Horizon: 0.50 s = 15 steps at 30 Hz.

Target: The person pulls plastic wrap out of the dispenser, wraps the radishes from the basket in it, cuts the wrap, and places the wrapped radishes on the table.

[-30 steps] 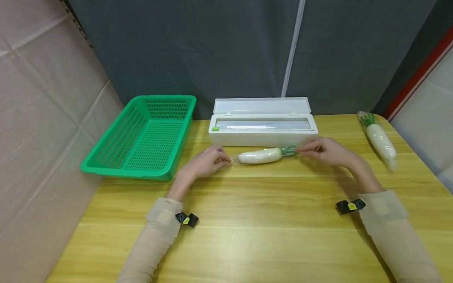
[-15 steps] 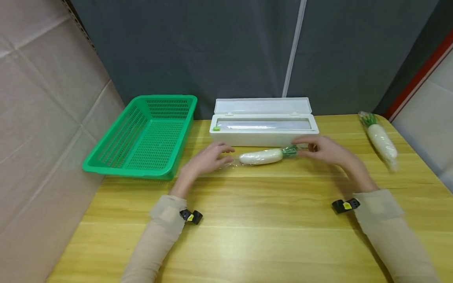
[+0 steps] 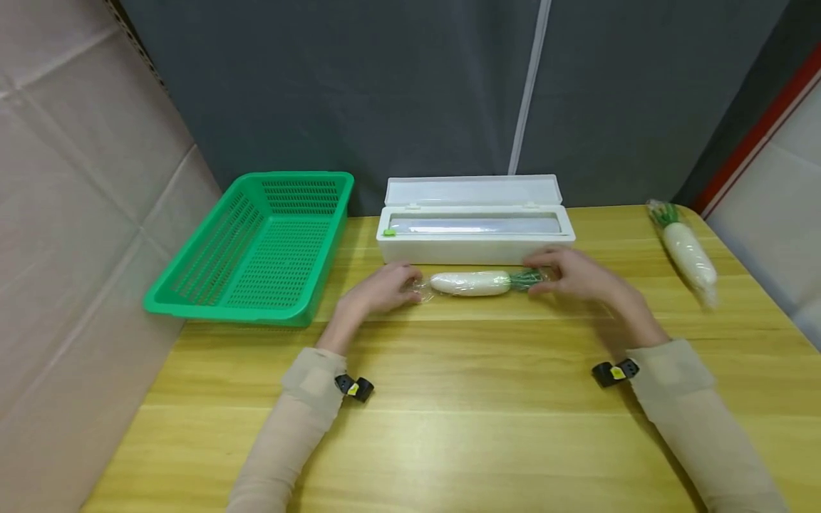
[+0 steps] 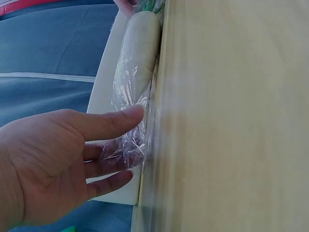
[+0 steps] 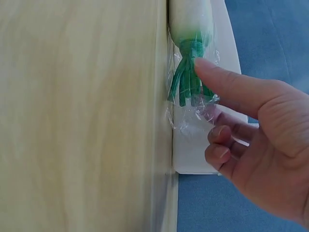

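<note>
A white radish (image 3: pixel 471 283) with green leaves, wrapped in clear plastic film, lies crosswise on the table. My left hand (image 3: pixel 387 286) is at its root end, thumb in front of the loose film tail (image 4: pixel 133 145) and fingers behind it, as the left wrist view shows. At the leafy end, my right hand (image 3: pixel 574 274) has its thumb over the green leaves (image 5: pixel 186 79) and its index finger behind the film. A white film dispenser (image 3: pixel 474 251) with its lid raised stands just behind the radish.
On the left stands a green plastic basket (image 3: pixel 301 312) with slotted walls. Another wrapped white radish (image 3: pixel 689 253) lies near the table's right edge. A dark grey curtain (image 3: pixel 385 92) hangs behind the table (image 3: pixel 449 427).
My right hand has moved left onto the leafy end. My left hand spread its fingers, then drew them in around the film tail. The radish has turned slightly, now lying straighter across.
</note>
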Tool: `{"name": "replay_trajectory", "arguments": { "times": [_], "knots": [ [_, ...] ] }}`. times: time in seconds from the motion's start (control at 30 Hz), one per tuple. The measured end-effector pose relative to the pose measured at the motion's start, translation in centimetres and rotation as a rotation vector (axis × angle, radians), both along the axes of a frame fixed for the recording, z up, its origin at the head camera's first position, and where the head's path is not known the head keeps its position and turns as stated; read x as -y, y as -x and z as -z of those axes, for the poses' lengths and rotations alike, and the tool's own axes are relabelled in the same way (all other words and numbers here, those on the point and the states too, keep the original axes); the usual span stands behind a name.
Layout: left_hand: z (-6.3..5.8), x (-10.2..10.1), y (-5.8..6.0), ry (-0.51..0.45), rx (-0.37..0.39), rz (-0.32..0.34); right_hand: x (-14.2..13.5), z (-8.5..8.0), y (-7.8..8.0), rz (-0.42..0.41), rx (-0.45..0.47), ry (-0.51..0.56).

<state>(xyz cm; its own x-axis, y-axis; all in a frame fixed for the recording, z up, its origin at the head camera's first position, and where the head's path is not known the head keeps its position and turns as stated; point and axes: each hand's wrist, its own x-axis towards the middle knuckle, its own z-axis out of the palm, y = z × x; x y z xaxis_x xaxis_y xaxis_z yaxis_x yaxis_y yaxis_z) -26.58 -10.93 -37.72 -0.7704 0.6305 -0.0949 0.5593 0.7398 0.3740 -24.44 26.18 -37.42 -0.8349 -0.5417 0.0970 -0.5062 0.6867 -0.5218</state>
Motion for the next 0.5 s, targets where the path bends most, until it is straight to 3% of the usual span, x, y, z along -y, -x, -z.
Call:
{"name": "replay_trajectory", "arguments": {
  "times": [0.3, 0.5],
  "knots": [
    [0.20, 0.19, 0.12, -0.002, -0.026, 0.018, 0.12, 0.04, 0.02, 0.036, 0.066, 0.004],
    [0.09, 0.61, 0.00, -0.039, -0.004, 0.004, 0.06, -0.22, -0.34, 0.045, 0.013, 0.053]
  ]
}}
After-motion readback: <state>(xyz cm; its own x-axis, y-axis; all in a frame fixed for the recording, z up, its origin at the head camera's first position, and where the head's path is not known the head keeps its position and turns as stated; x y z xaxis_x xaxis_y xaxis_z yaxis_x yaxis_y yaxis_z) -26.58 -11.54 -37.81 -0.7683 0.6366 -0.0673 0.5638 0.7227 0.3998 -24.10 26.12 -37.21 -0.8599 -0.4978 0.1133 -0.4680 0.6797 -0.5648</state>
